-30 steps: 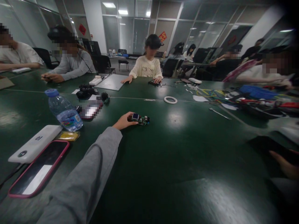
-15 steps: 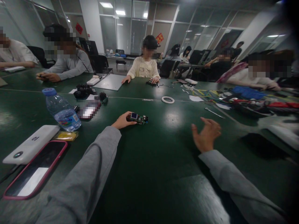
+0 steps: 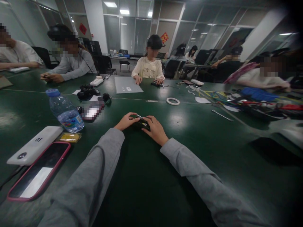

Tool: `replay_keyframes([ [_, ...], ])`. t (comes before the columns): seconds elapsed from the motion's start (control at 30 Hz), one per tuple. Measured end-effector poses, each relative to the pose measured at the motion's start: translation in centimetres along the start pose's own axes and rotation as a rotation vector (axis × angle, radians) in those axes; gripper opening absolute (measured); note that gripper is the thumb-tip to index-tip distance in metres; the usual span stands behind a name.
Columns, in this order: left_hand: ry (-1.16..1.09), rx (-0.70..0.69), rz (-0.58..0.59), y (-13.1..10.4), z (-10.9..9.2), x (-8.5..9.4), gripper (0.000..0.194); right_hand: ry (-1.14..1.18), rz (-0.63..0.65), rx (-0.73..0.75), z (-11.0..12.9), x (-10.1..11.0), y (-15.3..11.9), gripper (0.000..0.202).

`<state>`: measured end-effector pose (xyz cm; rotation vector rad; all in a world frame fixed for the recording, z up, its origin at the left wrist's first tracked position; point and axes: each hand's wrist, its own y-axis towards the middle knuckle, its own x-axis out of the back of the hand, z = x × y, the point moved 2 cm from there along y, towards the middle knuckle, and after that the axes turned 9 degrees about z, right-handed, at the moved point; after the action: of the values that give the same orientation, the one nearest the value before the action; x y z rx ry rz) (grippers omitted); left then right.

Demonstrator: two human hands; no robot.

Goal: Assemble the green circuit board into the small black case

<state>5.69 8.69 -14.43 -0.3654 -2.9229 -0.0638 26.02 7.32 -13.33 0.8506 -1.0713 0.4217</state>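
Right hand point(image 3: 156, 128) moved inward; green table point(image 3: 142, 176), glass wall point(image 3: 112, 34)

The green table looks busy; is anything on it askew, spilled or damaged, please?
Nothing looks spilled. The cables at the right lie in an untidy tangle. The bottle at the left seems to lean, perhaps from lens distortion. The small device between left hand and right hand is mostly covered; damage cannot be judged.

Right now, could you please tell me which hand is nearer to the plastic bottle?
Left. The left hand is apart from the plastic bottle, to its right; the right hand is farther along that way, past the left hand.
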Motion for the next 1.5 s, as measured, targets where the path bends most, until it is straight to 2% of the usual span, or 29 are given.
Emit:
replay_keyframes([
  [0.2,0.058,-0.033,-0.021,0.2,-0.2,0.3,0.056,0.153,-0.022,0.023,0.9,0.4,-0.3,0.054],
  [0.43,0.011,-0.066,0.02,0.3,-0.5,0.0,0.055,0.261,-0.06,0.015,0.6,0.1,-0.3,0.054],
  [0.7,0.081,-0.083,0.047,0.3,-0.2,0.3,0.054,0.552,-0.101,-0.24,-1.6,-0.4,-0.2,0.038],
  [0.8,0.105,-0.072,0.049,0.4,0.1,0.3,0.053,0.599,-0.104,-0.265,-2.1,-0.4,-0.1,0.039],
  [0.9,0.109,-0.074,0.048,0.4,0.2,0.3,0.052,0.574,-0.069,-0.223,-1.9,-0.3,-0.1,0.039],
  [1.03,0.109,-0.098,0.037,0.4,0.2,0.4,0.051,0.432,-0.048,-0.183,-1.5,-0.4,0.0,0.035],
  [1.2,0.082,-0.105,-0.002,0.4,0.1,0.5,0.049,0.248,-0.028,-0.073,-0.9,-0.7,-0.1,0.056],
  [1.3,0.07,-0.09,-0.015,0.4,0.1,0.5,0.048,0.169,0.015,-0.026,-0.5,-0.8,-0.1,0.054],
  [1.4,0.079,-0.085,-0.018,0.5,0.1,0.5,0.049,0.208,0.016,-0.036,-0.7,-0.8,-0.1,0.056],
  [1.5,0.139,-0.113,-0.05,0.4,0.3,0.5,0.051,0.346,-0.008,-0.051,-1.3,-0.7,0.0,0.057],
])
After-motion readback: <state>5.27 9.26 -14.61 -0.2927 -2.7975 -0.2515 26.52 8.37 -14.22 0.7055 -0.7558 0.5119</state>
